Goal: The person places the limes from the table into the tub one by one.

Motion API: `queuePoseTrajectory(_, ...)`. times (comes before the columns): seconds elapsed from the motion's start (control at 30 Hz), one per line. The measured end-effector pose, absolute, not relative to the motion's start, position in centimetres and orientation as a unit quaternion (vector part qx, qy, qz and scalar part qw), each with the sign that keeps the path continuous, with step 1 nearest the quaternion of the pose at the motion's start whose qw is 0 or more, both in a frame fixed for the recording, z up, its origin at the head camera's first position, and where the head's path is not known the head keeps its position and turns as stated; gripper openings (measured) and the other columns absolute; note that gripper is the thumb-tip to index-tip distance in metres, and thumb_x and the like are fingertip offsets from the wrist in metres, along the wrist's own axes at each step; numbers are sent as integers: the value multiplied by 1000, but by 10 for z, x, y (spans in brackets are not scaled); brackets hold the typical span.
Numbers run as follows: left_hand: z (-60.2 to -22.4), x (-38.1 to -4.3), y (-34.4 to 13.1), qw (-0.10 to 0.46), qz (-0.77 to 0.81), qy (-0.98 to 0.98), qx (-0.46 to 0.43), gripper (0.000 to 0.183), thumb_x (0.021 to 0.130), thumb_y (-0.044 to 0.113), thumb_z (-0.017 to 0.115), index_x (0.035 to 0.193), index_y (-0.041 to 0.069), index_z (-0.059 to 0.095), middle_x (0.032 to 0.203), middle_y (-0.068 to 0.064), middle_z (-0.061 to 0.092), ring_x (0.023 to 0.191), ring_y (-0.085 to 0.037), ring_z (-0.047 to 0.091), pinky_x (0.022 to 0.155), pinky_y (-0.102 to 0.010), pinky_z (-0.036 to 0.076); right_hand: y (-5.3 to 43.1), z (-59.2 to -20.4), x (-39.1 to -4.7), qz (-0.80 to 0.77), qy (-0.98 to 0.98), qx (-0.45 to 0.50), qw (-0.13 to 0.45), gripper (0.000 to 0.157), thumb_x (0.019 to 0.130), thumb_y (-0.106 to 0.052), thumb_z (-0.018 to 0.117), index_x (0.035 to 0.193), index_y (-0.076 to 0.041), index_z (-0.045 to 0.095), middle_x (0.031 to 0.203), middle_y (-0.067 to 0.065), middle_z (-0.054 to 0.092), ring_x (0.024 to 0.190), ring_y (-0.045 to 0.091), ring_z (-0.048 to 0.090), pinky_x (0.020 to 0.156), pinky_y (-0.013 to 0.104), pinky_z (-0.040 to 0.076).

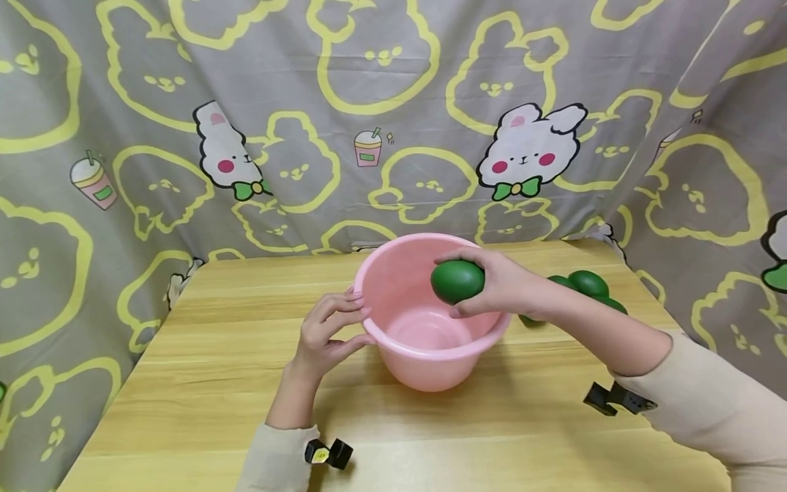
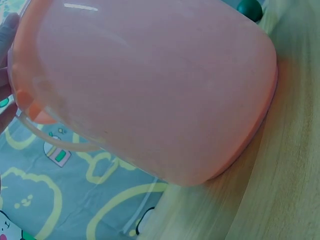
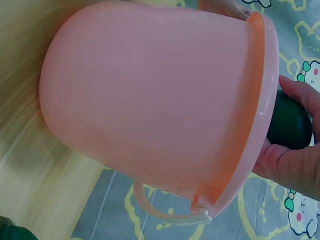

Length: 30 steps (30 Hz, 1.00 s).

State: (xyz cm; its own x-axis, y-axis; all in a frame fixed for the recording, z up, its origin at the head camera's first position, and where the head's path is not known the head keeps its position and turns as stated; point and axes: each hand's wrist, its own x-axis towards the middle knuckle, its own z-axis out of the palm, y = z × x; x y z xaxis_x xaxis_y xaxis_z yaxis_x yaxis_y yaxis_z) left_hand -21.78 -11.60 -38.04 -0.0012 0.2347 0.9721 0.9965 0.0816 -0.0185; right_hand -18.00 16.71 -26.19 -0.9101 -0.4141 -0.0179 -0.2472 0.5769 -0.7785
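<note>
A pink plastic bucket [image 1: 430, 372] stands upright on the wooden table, its bare bottom showing from above. My left hand [image 1: 328, 335] holds the bucket's rim at the left side, fingertips and thumb at the edge. My right hand [image 1: 507, 280] grips a smooth, dark green oval fruit [image 1: 458, 281] between thumb and fingers, over the right part of the bucket's opening. In the right wrist view, the fruit [image 3: 290, 122] shows just beyond the rim, partly hidden by it. A pale handle [image 3: 170, 216] hangs at the bucket's far side.
Several more green fruits [image 1: 588, 283] lie on the table to the right of the bucket, partly hidden behind my right forearm. A grey patterned curtain [image 1: 424, 89] surrounds the wooden table [image 1: 203, 383] at the back and sides.
</note>
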Motion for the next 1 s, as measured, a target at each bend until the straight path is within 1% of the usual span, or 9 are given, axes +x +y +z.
queuePoseTrajectory(0.03, -380, -218, -116, 460, -414, -573, -537, 39, 80, 29, 74, 90, -8, 70, 87, -22, 63, 92, -34, 62, 93, -44, 56, 167, -263, -181, -428, 878, -191, 99, 71, 70, -16, 83, 133, -13, 50, 127, 14, 53, 103, 30, 56, 83, 35, 57)
queuePoseTrajectory(0.1, -380, -218, -115, 461, -414, -573, -537, 39, 80, 29, 74, 89, -8, 70, 87, -22, 63, 92, -34, 62, 93, -44, 56, 167, -264, -182, -438, 873, -197, 85, 74, 70, -17, 84, 135, -10, 49, 131, 13, 53, 112, 30, 54, 95, 40, 54)
queuePoseTrajectory(0.17, -380, -218, -114, 461, -414, -573, -536, 39, 80, 29, 74, 90, -8, 70, 87, -22, 63, 91, -34, 62, 93, -44, 56, 168, -265, -183, -456, 865, -198, 67, 76, 70, -17, 85, 135, -7, 47, 134, 12, 53, 119, 29, 52, 105, 42, 47)
queuePoseTrajectory(0.23, -381, -218, -114, 461, -415, -574, -535, 39, 80, 29, 74, 90, -8, 70, 87, -21, 63, 92, -34, 62, 92, -44, 56, 170, -264, -183, -473, 858, -194, 51, 76, 71, -15, 84, 135, -3, 46, 134, 13, 53, 124, 29, 49, 112, 42, 40)
queuePoseTrajectory(0.3, -381, -218, -115, 460, -418, -574, -534, 39, 80, 30, 74, 89, -8, 70, 87, -21, 63, 92, -34, 63, 92, -44, 56, 174, -263, -183, -481, 856, -185, 41, 75, 71, -15, 84, 135, -3, 46, 134, 13, 53, 124, 29, 50, 111, 41, 41)
queuePoseTrajectory(0.47, -383, -219, -116, 462, -427, -569, -530, 39, 80, 30, 74, 88, -8, 70, 86, -21, 63, 93, -32, 63, 93, -43, 56, 182, -262, -180, -493, 851, -172, 46, 74, 73, -15, 83, 135, -4, 46, 134, 13, 52, 124, 29, 49, 110, 38, 42)
queuePoseTrajectory(0.67, -383, -218, -115, 462, -428, -570, -527, 39, 80, 30, 74, 88, -8, 70, 86, -21, 63, 93, -33, 63, 93, -43, 56, 188, -259, -177, -492, 853, -167, 40, 75, 73, -16, 83, 136, -3, 45, 133, 13, 52, 123, 29, 49, 108, 38, 43)
queuePoseTrajectory(0.9, -382, -218, -114, 461, -434, -566, -527, 39, 80, 29, 74, 87, -9, 70, 86, -22, 63, 94, -32, 62, 93, -43, 56, 195, -253, -174, -494, 853, -163, 36, 74, 74, -17, 82, 136, -2, 44, 136, 12, 50, 125, 27, 48, 111, 38, 39)
queuePoseTrajectory(1.0, -382, -218, -114, 461, -436, -566, -526, 39, 80, 29, 74, 86, -9, 69, 86, -22, 62, 94, -32, 62, 93, -43, 56, 198, -251, -173, -492, 855, -162, 32, 74, 75, -17, 82, 136, -3, 43, 137, 11, 49, 126, 28, 47, 111, 35, 38)
